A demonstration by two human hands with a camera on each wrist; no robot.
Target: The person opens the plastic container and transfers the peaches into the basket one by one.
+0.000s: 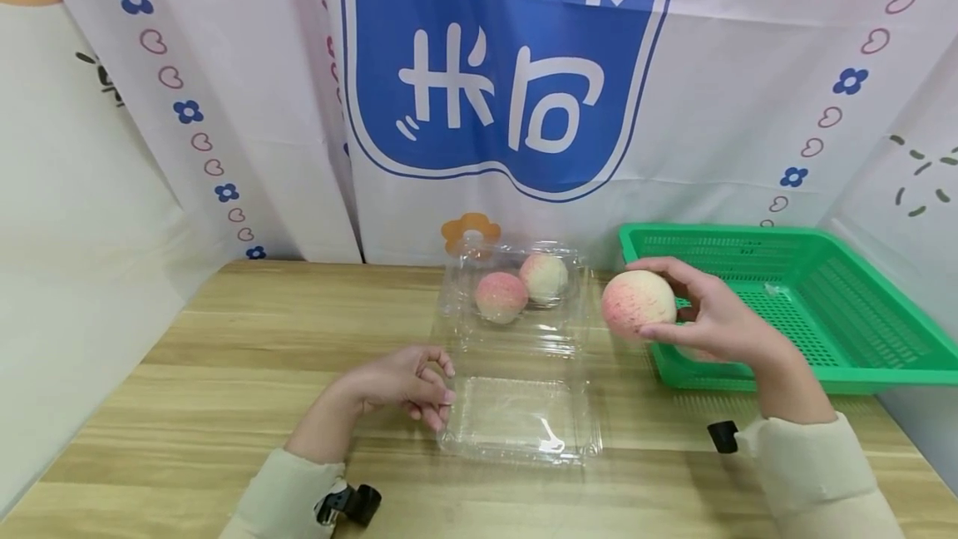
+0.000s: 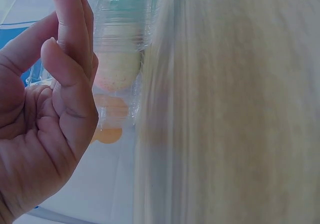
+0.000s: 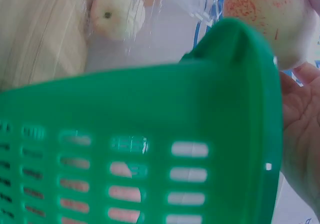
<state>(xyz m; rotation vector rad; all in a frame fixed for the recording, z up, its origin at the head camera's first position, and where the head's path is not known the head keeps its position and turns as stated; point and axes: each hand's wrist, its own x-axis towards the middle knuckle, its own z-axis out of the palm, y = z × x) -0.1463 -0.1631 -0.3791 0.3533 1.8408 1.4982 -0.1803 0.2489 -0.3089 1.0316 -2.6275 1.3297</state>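
Note:
My right hand (image 1: 720,321) holds a pink-and-cream peach (image 1: 636,304) between thumb and fingers, above the left rim of the green basket (image 1: 853,378). In the right wrist view, the held peach (image 3: 267,19) shows past the basket's corner. A clear plastic clamshell box (image 1: 516,418) lies unfolded on the table. Its far half contains a pinker peach (image 1: 501,298) and a paler peach (image 1: 545,277), side by side. At the box's left edge rests my left hand (image 1: 400,381), fingers loosely bent and touching or very near the plastic. Another peach (image 1: 699,353) shows partly under my right hand, inside the basket.
The wooden table (image 1: 247,381) runs back to a white printed cloth (image 1: 299,106) with a blue emblem. The basket stands to the right of the box, near the side cloth. Black wrist mounts (image 1: 359,506) sit at both cuffs.

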